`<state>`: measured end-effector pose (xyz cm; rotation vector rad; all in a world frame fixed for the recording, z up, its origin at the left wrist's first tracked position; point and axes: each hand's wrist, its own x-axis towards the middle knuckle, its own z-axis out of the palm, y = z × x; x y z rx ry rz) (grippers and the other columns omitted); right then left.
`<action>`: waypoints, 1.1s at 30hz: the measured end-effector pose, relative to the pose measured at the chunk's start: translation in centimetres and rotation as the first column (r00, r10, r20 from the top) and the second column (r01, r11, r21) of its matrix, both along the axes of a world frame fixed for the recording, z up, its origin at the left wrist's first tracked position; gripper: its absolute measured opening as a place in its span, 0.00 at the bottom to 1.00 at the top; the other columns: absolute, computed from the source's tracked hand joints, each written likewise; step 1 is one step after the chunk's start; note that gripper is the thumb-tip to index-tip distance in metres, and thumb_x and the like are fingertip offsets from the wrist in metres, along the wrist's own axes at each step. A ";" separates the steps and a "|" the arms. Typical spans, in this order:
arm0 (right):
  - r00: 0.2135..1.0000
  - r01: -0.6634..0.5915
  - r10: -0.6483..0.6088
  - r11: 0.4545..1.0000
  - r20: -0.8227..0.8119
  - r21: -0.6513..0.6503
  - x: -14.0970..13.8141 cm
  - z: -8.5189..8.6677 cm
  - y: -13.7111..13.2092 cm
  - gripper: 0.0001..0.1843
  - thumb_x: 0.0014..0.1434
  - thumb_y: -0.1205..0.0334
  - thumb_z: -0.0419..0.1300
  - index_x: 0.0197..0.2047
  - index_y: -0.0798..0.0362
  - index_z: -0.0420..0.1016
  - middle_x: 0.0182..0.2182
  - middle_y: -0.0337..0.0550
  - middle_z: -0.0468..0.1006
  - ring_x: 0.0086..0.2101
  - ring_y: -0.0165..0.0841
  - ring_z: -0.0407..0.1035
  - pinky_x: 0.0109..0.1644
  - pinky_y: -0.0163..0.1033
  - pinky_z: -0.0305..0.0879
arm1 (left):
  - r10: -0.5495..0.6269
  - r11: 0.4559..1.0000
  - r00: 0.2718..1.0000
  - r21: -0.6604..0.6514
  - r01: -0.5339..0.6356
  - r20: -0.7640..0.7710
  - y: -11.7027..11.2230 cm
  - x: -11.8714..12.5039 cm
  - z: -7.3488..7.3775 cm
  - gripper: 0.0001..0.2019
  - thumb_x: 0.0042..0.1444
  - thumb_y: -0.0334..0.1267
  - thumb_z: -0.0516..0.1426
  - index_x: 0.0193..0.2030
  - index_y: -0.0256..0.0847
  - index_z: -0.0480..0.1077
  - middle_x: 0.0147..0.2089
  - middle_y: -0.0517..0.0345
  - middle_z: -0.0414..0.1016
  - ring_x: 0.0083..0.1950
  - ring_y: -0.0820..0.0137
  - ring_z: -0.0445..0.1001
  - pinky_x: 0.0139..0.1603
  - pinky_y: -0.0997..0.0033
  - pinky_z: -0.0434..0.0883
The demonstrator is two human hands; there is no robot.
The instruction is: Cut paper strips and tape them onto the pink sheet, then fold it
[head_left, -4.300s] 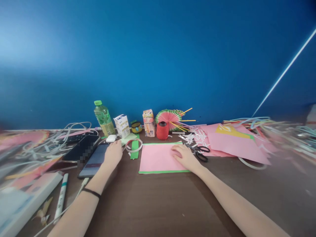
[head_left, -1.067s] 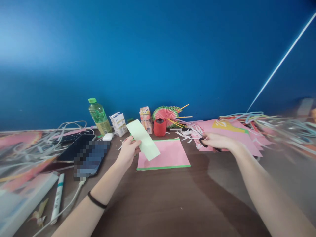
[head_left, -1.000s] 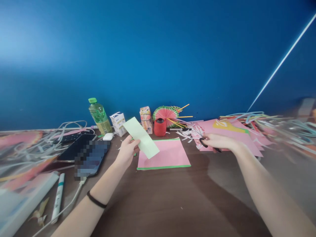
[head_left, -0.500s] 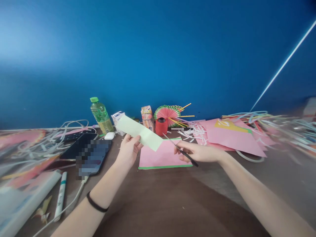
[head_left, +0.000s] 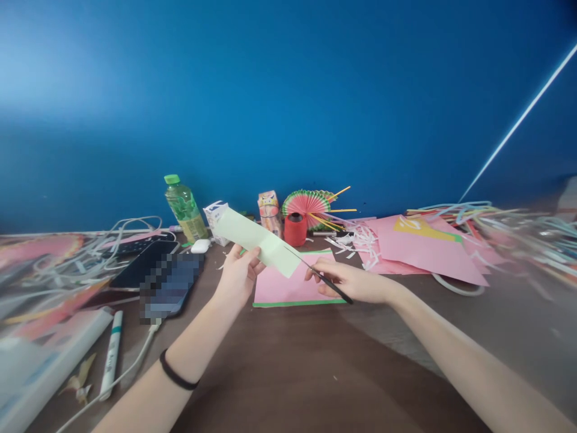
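Note:
My left hand [head_left: 237,278] pinches a pale green paper strip [head_left: 255,240] and holds it up above the desk, slanting from upper left to lower right. My right hand [head_left: 350,282] grips black-handled scissors [head_left: 322,277], whose blade tips meet the strip's lower right end. Under both hands a pink sheet with a green border [head_left: 293,286] lies flat on the brown desk [head_left: 288,373].
Two phones [head_left: 157,278] and tangled white cables [head_left: 94,252] lie to the left, with a marker pen [head_left: 110,353] nearer me. A green-capped bottle [head_left: 184,207], small cartons [head_left: 269,211], a red spool [head_left: 295,228] and a paper fan [head_left: 309,204] line the blue wall. Pink sheets [head_left: 424,249] and paper scraps lie to the right.
My right hand picked up the scissors from the right and carried them left to the strip's end. My left hand lifted the green strip and tilted it flatter.

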<state>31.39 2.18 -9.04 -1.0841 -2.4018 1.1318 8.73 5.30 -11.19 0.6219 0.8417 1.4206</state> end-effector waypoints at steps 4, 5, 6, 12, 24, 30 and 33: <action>1.000 0.030 -0.030 0.999 -0.008 -0.029 0.0 -0.1 0.0 0.13 0.61 0.58 0.52 0.48 0.51 0.63 0.41 0.42 0.66 0.40 0.31 0.62 0.43 0.36 0.60 | -0.011 1.000 1.000 -0.003 0.011 0.014 0.0 0.0 -0.1 0.14 0.38 0.25 0.60 0.35 0.38 0.65 0.37 0.58 0.75 0.29 0.75 0.73 0.26 0.79 0.70; 0.999 0.034 -0.034 0.999 -0.011 -0.035 0.0 -0.1 0.0 0.13 0.61 0.58 0.52 0.48 0.51 0.63 0.40 0.42 0.66 0.39 0.31 0.62 0.42 0.35 0.60 | -0.015 1.000 1.000 -0.005 0.015 0.017 0.0 0.1 -0.1 0.14 0.38 0.25 0.60 0.35 0.38 0.65 0.37 0.58 0.75 0.29 0.74 0.74 0.26 0.78 0.70; 0.999 0.035 -0.035 0.999 -0.013 -0.039 0.0 -0.1 0.0 0.12 0.61 0.58 0.52 0.48 0.51 0.63 0.40 0.42 0.66 0.39 0.31 0.62 0.42 0.35 0.60 | -0.017 1.000 1.000 -0.008 0.017 0.019 0.0 0.1 -0.1 0.15 0.38 0.26 0.60 0.35 0.38 0.66 0.37 0.57 0.75 0.30 0.74 0.74 0.27 0.77 0.71; 0.999 0.047 -0.047 0.999 0.009 -0.011 0.0 0.0 -0.1 0.12 0.60 0.58 0.53 0.46 0.52 0.63 0.38 0.41 0.65 0.37 0.30 0.61 0.40 0.35 0.58 | -0.015 1.000 1.000 -0.025 0.015 0.022 -0.1 0.3 0.0 0.14 0.40 0.25 0.58 0.36 0.38 0.66 0.36 0.58 0.75 0.30 0.73 0.74 0.28 0.75 0.72; 1.000 0.015 -0.015 1.000 -0.002 -0.009 0.2 0.0 0.2 0.13 0.61 0.56 0.52 0.45 0.53 0.65 0.36 0.41 0.66 0.36 0.30 0.61 0.39 0.33 0.58 | -0.001 0.999 1.000 -0.039 0.001 0.002 -0.3 0.3 -0.3 0.14 0.41 0.25 0.57 0.37 0.38 0.65 0.38 0.57 0.75 0.31 0.72 0.75 0.29 0.74 0.73; 0.998 0.021 -0.021 1.000 -0.052 -0.007 0.2 -0.2 0.4 0.13 0.59 0.57 0.54 0.45 0.54 0.66 0.38 0.43 0.66 0.37 0.30 0.63 0.40 0.33 0.60 | -0.010 0.999 1.000 -0.034 0.010 0.009 -0.6 0.4 0.2 0.13 0.41 0.25 0.58 0.36 0.39 0.66 0.38 0.57 0.75 0.31 0.72 0.75 0.30 0.75 0.72; 0.997 0.026 -0.027 1.000 -0.074 -0.002 0.2 -0.2 0.4 0.13 0.59 0.57 0.55 0.45 0.55 0.67 0.36 0.43 0.66 0.34 0.29 0.63 0.38 0.33 0.60 | -0.011 0.999 1.000 -0.034 0.012 0.014 -0.6 0.3 0.3 0.13 0.41 0.25 0.58 0.36 0.39 0.66 0.39 0.57 0.75 0.31 0.73 0.75 0.30 0.75 0.72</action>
